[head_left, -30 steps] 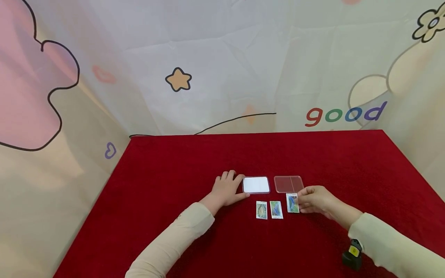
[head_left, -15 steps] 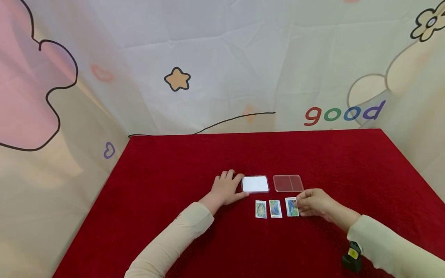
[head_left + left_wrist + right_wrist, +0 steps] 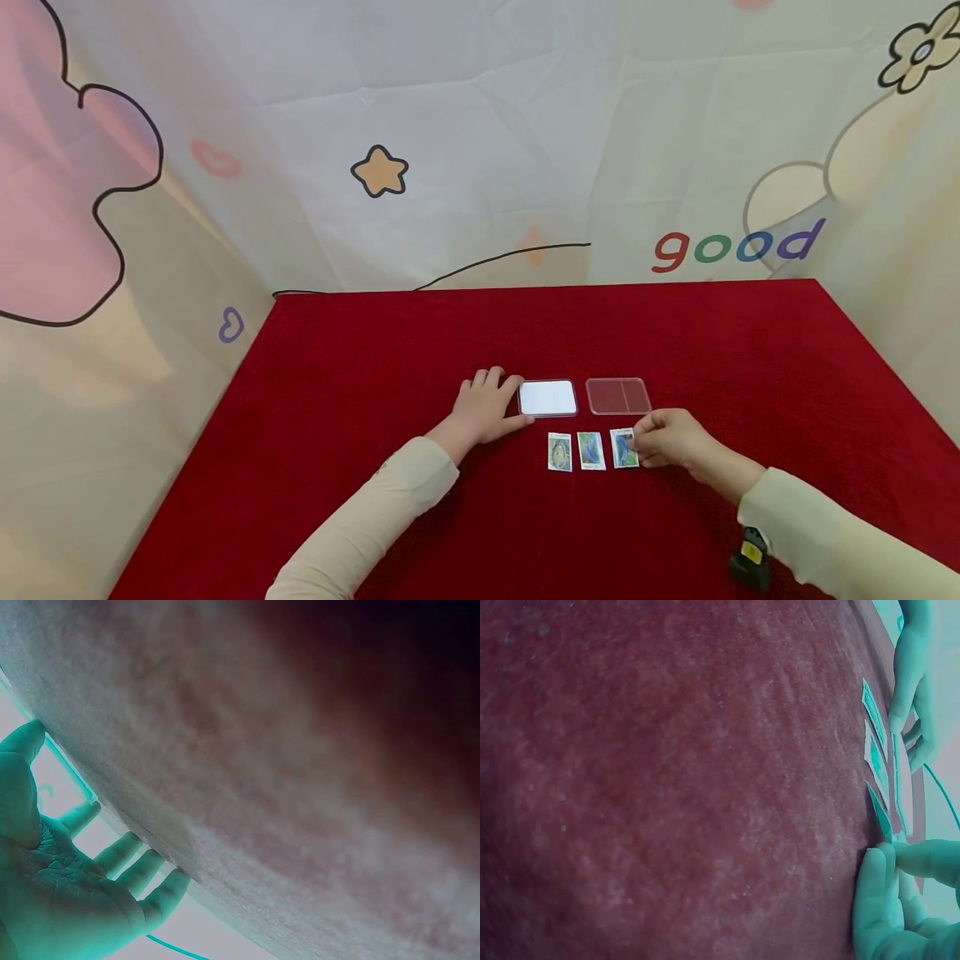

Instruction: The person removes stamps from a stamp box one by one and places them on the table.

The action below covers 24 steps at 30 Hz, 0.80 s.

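My left hand [image 3: 482,408] rests on the cloth with fingers spread, its forefinger and thumb at the left edge of a clear case with a white inside [image 3: 548,398]. To that case's right lies an empty clear lid [image 3: 618,397]. In front of them, a stamp with an oval picture [image 3: 559,452] and a blue-and-green stamp [image 3: 591,451] lie side by side. My right hand [image 3: 671,437] pinches the right edge of a third stamp [image 3: 622,448] between thumb and fingers. That stamp [image 3: 880,811] looks tilted in the right wrist view, its near edge raised.
A red cloth [image 3: 375,358] covers the table. Behind it hangs a pale curtain [image 3: 480,125] with printed shapes and letters. A small black device with a yellow label [image 3: 752,554] is at my right sleeve.
My right hand has brought the third stamp down toward me, from just below the clear lid into line with the other two. The left hand stays at the white case.
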Each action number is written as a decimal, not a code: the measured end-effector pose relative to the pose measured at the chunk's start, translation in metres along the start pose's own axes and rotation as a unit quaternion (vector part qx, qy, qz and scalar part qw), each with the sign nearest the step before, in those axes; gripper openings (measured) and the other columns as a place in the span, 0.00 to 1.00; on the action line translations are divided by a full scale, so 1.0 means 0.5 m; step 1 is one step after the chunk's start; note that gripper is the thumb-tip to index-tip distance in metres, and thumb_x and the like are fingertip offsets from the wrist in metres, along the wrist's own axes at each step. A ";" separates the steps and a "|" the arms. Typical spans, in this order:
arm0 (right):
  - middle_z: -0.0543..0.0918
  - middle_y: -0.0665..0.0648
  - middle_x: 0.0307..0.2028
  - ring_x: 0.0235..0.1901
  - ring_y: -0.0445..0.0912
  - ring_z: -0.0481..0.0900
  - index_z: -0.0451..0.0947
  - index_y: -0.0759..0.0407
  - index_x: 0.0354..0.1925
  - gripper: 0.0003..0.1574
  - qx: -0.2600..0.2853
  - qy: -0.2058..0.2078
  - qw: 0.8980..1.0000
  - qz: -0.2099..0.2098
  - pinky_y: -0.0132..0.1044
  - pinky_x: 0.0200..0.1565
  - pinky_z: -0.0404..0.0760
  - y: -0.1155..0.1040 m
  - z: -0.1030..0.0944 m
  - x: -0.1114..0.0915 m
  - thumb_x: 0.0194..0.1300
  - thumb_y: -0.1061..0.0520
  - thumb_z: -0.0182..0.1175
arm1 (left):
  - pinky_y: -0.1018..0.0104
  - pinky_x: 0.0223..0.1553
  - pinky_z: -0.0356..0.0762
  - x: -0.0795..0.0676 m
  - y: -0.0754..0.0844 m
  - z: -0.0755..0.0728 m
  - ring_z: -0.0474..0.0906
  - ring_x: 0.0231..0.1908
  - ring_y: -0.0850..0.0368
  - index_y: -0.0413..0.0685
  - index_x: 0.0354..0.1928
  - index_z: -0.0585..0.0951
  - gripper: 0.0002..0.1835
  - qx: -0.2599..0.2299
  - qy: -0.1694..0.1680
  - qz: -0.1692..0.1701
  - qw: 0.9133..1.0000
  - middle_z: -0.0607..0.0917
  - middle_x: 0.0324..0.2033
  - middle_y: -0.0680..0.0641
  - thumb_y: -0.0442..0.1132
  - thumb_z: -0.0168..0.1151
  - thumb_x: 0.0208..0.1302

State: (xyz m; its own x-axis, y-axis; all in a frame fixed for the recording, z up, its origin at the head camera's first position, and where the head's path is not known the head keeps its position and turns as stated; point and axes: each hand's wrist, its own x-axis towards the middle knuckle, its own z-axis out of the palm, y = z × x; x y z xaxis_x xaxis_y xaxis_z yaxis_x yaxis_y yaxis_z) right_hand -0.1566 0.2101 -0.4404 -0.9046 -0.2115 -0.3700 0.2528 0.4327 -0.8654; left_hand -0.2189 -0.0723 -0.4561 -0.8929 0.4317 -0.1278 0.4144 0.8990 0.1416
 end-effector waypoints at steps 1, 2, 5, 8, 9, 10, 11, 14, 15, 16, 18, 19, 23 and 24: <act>0.80 0.53 0.26 0.26 0.41 0.79 0.74 0.73 0.35 0.07 -0.004 0.004 1.000 0.000 0.38 0.32 0.82 -0.001 0.002 0.000 0.61 0.67 0.58 | 0.51 0.58 0.65 0.000 0.000 0.000 0.61 0.62 0.47 0.57 0.67 0.65 0.34 0.001 0.001 0.001 1.000 0.66 0.63 0.44 0.64 0.54 0.63; 0.80 0.53 0.26 0.26 0.41 0.79 0.74 0.73 0.34 0.06 -0.006 0.009 1.000 0.001 0.38 0.32 0.82 -0.002 0.003 0.000 0.61 0.67 0.58 | 0.52 0.58 0.65 -0.001 0.000 -0.001 0.62 0.62 0.47 0.57 0.67 0.65 0.35 0.002 0.000 0.001 1.000 0.66 0.63 0.44 0.64 0.54 0.63; 0.81 0.54 0.27 0.27 0.42 0.80 0.74 0.73 0.34 0.06 -0.018 0.015 1.000 -0.003 0.39 0.32 0.83 -0.004 0.007 -0.001 0.61 0.68 0.58 | 0.52 0.58 0.65 -0.001 0.000 -0.001 0.62 0.62 0.47 0.57 0.67 0.65 0.35 0.003 -0.001 0.001 1.000 0.66 0.63 0.44 0.64 0.54 0.62; 0.82 0.56 0.28 0.28 0.42 0.81 0.74 0.73 0.34 0.06 -0.027 0.023 0.999 -0.005 0.40 0.33 0.83 -0.007 0.010 -0.003 0.60 0.68 0.58 | 0.52 0.58 0.65 -0.001 0.000 -0.001 0.61 0.62 0.47 0.57 0.67 0.64 0.35 0.004 -0.002 -0.001 1.000 0.66 0.63 0.44 0.64 0.54 0.63; 0.82 0.57 0.29 0.28 0.43 0.81 0.74 0.74 0.34 0.06 -0.032 0.023 0.999 -0.009 0.41 0.33 0.83 -0.008 0.011 -0.004 0.60 0.68 0.58 | 0.52 0.58 0.65 -0.001 0.000 -0.001 0.61 0.62 0.47 0.57 0.67 0.64 0.35 0.004 -0.002 -0.001 1.000 0.66 0.63 0.44 0.64 0.54 0.63; 0.82 0.57 0.29 0.28 0.43 0.81 0.73 0.74 0.34 0.06 -0.034 0.027 0.999 -0.011 0.41 0.32 0.83 -0.009 0.012 -0.004 0.60 0.68 0.58 | 0.52 0.58 0.65 -0.001 0.000 -0.001 0.61 0.62 0.47 0.57 0.67 0.64 0.35 0.004 -0.002 -0.001 1.000 0.66 0.63 0.44 0.64 0.54 0.63; 0.82 0.57 0.28 0.27 0.43 0.81 0.73 0.73 0.33 0.05 -0.038 0.031 0.999 -0.013 0.41 0.32 0.83 -0.010 0.014 -0.005 0.59 0.68 0.58 | 0.52 0.58 0.65 0.000 0.000 -0.001 0.61 0.62 0.47 0.57 0.67 0.64 0.35 0.005 -0.002 0.000 1.000 0.66 0.63 0.44 0.64 0.54 0.63; 0.82 0.57 0.26 0.25 0.43 0.80 0.73 0.72 0.31 0.05 -0.054 0.045 0.997 -0.020 0.39 0.29 0.82 -0.012 0.019 -0.003 0.56 0.69 0.60 | 0.52 0.58 0.65 0.001 0.000 -0.001 0.61 0.62 0.47 0.57 0.67 0.64 0.35 0.006 -0.003 0.000 1.000 0.66 0.63 0.44 0.64 0.54 0.63; 0.81 0.57 0.25 0.24 0.43 0.79 0.73 0.72 0.30 0.05 -0.062 0.050 0.997 -0.024 0.39 0.28 0.82 -0.012 0.021 -0.002 0.55 0.69 0.60 | 0.52 0.58 0.65 0.001 0.000 0.000 0.61 0.62 0.47 0.57 0.67 0.64 0.35 0.006 -0.003 -0.001 1.000 0.66 0.63 0.44 0.64 0.54 0.63; 0.80 0.56 0.24 0.23 0.43 0.79 0.73 0.71 0.29 0.06 -0.069 0.056 0.996 -0.025 0.38 0.27 0.81 -0.013 0.023 -0.002 0.54 0.69 0.61 | 0.52 0.58 0.65 0.001 0.000 0.000 0.61 0.62 0.47 0.57 0.67 0.64 0.35 0.006 -0.003 -0.001 1.000 0.66 0.63 0.44 0.64 0.54 0.63; 0.79 0.56 0.23 0.22 0.43 0.78 0.72 0.71 0.29 0.06 -0.083 0.065 0.994 -0.029 0.37 0.26 0.81 -0.014 0.025 0.000 0.52 0.69 0.61 | 0.52 0.58 0.65 0.002 0.000 0.000 0.61 0.62 0.47 0.57 0.67 0.64 0.35 0.006 -0.003 -0.001 1.000 0.66 0.63 0.44 0.64 0.54 0.63; 0.79 0.56 0.23 0.21 0.43 0.77 0.72 0.71 0.29 0.07 -0.088 0.069 0.993 -0.030 0.37 0.25 0.80 -0.015 0.026 0.001 0.52 0.69 0.62 | 0.52 0.58 0.65 0.002 0.000 0.000 0.61 0.62 0.47 0.57 0.67 0.64 0.35 0.006 -0.003 -0.002 1.000 0.66 0.63 0.44 0.64 0.54 0.63; 0.79 0.56 0.22 0.20 0.42 0.77 0.72 0.71 0.29 0.07 -0.099 0.076 0.992 -0.029 0.37 0.25 0.80 -0.015 0.028 0.003 0.51 0.69 0.62 | 0.52 0.58 0.65 0.002 -0.001 0.000 0.61 0.62 0.47 0.58 0.67 0.64 0.35 0.007 -0.004 -0.001 1.000 0.66 0.63 0.44 0.64 0.54 0.62; 0.79 0.56 0.22 0.20 0.42 0.77 0.72 0.71 0.30 0.08 -0.101 0.077 0.992 -0.029 0.37 0.24 0.80 -0.015 0.028 0.004 0.51 0.69 0.62 | 0.52 0.58 0.65 0.002 -0.001 0.000 0.61 0.62 0.47 0.58 0.67 0.64 0.35 0.007 -0.003 -0.001 1.000 0.66 0.62 0.44 0.64 0.54 0.62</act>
State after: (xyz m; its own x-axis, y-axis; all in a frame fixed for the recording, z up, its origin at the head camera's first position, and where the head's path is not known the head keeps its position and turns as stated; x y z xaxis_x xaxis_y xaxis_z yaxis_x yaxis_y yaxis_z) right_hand -0.1555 0.1942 -0.4395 -0.9612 -0.1119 -0.2521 0.1389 0.5933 -0.7929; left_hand -0.2201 -0.0724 -0.4561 -0.8927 0.4300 -0.1350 0.4147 0.9010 0.1277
